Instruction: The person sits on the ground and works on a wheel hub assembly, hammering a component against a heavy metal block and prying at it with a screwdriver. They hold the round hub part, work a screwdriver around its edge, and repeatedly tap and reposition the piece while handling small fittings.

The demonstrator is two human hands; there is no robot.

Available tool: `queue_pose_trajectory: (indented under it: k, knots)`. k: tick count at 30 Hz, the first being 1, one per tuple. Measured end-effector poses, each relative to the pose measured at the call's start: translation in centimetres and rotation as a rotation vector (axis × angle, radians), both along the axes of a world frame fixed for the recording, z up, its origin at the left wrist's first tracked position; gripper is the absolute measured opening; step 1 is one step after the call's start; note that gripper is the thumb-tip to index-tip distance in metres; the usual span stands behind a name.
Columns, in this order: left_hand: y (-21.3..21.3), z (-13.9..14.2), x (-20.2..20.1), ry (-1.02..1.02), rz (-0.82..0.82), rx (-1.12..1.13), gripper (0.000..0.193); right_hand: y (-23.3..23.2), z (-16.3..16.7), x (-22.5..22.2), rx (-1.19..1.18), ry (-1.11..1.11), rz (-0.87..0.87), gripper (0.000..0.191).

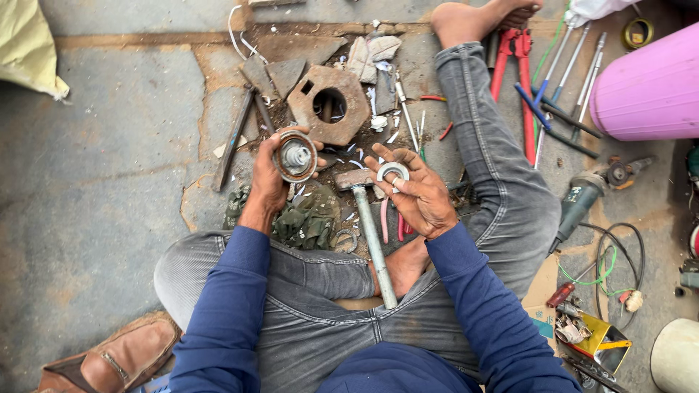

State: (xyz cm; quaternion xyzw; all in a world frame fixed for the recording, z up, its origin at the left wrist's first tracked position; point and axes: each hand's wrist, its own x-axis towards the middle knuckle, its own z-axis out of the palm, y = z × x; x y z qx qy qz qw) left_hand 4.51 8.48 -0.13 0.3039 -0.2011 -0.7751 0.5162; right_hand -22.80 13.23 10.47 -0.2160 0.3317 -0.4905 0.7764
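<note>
Pink drum [650,87], red bolt cutters [526,80]

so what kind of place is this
Probably an informal repair spot on a bare concrete floor. Tools lie about it: a hammer, red cutters and an angle grinder. The left hand holds a rusty round part.

Rusty matt metal disc [295,156] in left hand [268,180]; dull steel ring [392,172] in right hand [416,195]; rough concrete floor [102,167] beneath.
</note>
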Motion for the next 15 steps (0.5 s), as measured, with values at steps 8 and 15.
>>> queue_pose_trajectory:
  k: [8, 15]
  knots:
    - [-0.1, 1.0, -0.2, 0.011, 0.000, 0.013, 0.059, 1.2, 4.6, -2.4, -0.070, -0.121, -0.045, 0.051]
    - [0.1, 2.0, -1.1, -0.005, 0.016, 0.103, 0.054, 4.0, 8.9, -8.1, -0.127, -0.098, -0.169, 0.033]
